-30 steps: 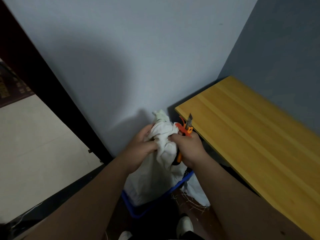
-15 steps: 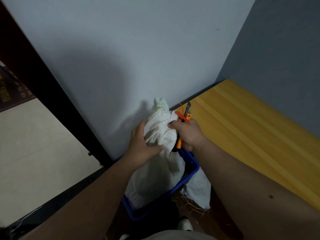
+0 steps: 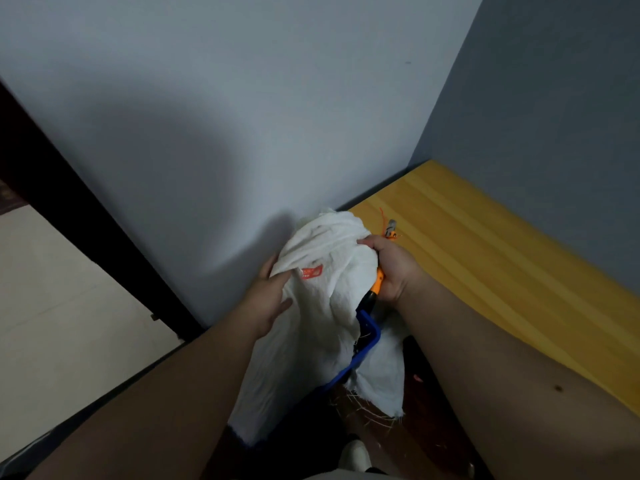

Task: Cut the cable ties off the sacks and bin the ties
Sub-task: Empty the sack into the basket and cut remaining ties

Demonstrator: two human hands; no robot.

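Sack (image 3: 322, 292) stands in the blue basket (image 3: 367, 344) beside the desk (image 3: 485, 271); left hand (image 3: 268, 299) presses flat against it, right hand (image 3: 388, 268) grips its top plus an orange cutter (image 3: 377, 282) and orange tie (image 3: 382, 220).

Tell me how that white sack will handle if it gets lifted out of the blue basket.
The sack will probably flop: its cloth creases and drapes over the basket rim. It seems light, since it bunches loosely between the left hand and right hand. Frayed edge threads may snag.
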